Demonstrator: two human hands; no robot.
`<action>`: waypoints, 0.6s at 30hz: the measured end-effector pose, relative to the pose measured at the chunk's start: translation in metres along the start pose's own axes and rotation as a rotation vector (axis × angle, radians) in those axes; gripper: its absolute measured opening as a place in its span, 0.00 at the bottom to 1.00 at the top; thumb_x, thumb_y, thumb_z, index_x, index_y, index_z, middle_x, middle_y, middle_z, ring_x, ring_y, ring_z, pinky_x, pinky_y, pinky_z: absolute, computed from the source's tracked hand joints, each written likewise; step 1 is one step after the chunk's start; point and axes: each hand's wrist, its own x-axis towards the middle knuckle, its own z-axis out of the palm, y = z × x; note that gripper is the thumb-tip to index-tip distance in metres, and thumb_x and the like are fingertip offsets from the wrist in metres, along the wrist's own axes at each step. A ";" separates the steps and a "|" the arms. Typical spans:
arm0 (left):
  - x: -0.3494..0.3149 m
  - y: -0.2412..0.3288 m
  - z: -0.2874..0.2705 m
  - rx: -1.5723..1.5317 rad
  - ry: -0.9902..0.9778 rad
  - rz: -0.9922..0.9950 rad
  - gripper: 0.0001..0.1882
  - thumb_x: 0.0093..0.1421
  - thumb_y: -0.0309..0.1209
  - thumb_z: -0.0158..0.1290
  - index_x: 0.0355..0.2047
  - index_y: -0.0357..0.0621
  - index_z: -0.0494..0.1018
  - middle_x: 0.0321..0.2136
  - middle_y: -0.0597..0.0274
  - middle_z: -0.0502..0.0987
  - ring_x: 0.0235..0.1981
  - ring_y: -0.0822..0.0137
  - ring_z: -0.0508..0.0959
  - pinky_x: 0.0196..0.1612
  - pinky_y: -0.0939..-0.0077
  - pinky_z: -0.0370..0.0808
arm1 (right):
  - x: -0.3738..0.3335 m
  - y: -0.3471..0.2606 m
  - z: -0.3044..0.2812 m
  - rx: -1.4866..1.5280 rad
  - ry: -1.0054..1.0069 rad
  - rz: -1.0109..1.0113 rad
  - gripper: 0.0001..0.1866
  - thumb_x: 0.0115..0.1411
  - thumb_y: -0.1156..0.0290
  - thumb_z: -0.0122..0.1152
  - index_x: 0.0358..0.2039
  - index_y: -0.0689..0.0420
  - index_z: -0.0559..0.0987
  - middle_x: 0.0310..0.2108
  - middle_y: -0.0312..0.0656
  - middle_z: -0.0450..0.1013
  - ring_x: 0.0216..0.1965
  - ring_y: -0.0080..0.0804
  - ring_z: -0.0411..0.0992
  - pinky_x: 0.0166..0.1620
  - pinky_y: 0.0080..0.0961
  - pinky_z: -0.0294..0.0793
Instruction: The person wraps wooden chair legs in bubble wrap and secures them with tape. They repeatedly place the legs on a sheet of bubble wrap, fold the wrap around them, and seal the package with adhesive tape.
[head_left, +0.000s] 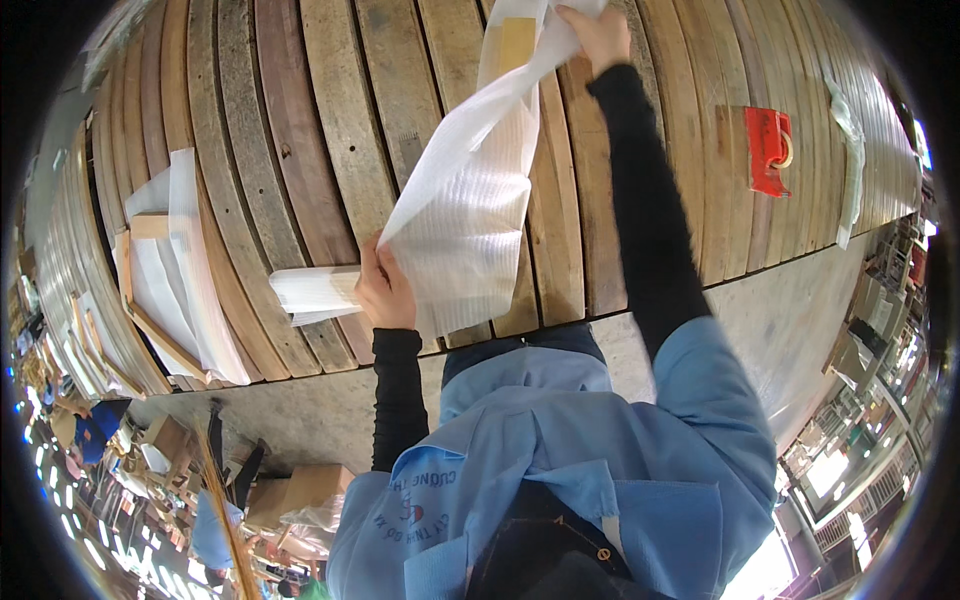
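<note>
A translucent white foam sheet [470, 200] stretches diagonally between my two hands above the slatted wooden table. My left hand [386, 288] is closed on the sheet's near left edge. Beside its fingers, a foam-covered end of a wooden piece [318, 291] sticks out to the left. At the far end, my right hand [600, 38] grips the sheet's upper corner, with the arm reaching forward. Pale wood [517, 42] shows beneath the foam near that hand. How the wooden parts join under the sheet is hidden.
A red tape dispenser [768, 152] with a roll of tape lies on the right. On the left, a wooden frame piece [160, 335] rests on a white foam sheet [190, 250]. Cardboard boxes [310, 488] stand on the floor behind at left, near another person [90, 430].
</note>
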 end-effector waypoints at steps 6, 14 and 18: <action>0.021 -0.033 0.003 0.201 -0.049 0.040 0.13 0.72 0.35 0.50 0.35 0.37 0.76 0.23 0.42 0.77 0.24 0.43 0.79 0.25 0.59 0.72 | 0.072 -0.127 0.061 0.325 -0.708 -0.160 0.20 0.65 0.59 0.63 0.44 0.66 0.78 0.40 0.47 0.78 0.42 0.38 0.79 0.43 0.35 0.83; 0.039 -0.086 0.026 0.636 -0.102 -0.009 0.15 0.64 0.44 0.59 0.35 0.44 0.78 0.31 0.48 0.79 0.32 0.45 0.80 0.34 0.51 0.77 | -0.071 -0.057 0.017 0.042 -0.095 -0.353 0.22 0.62 0.49 0.65 0.41 0.56 0.80 0.32 0.42 0.80 0.35 0.35 0.80 0.37 0.41 0.76; 0.047 -0.041 0.028 0.743 0.153 0.001 0.21 0.62 0.41 0.61 0.52 0.48 0.73 0.42 0.48 0.73 0.48 0.44 0.73 0.50 0.51 0.73 | -0.186 0.056 0.015 -0.209 -0.282 0.058 0.26 0.62 0.48 0.66 0.41 0.62 0.77 0.31 0.45 0.76 0.30 0.36 0.75 0.38 0.37 0.76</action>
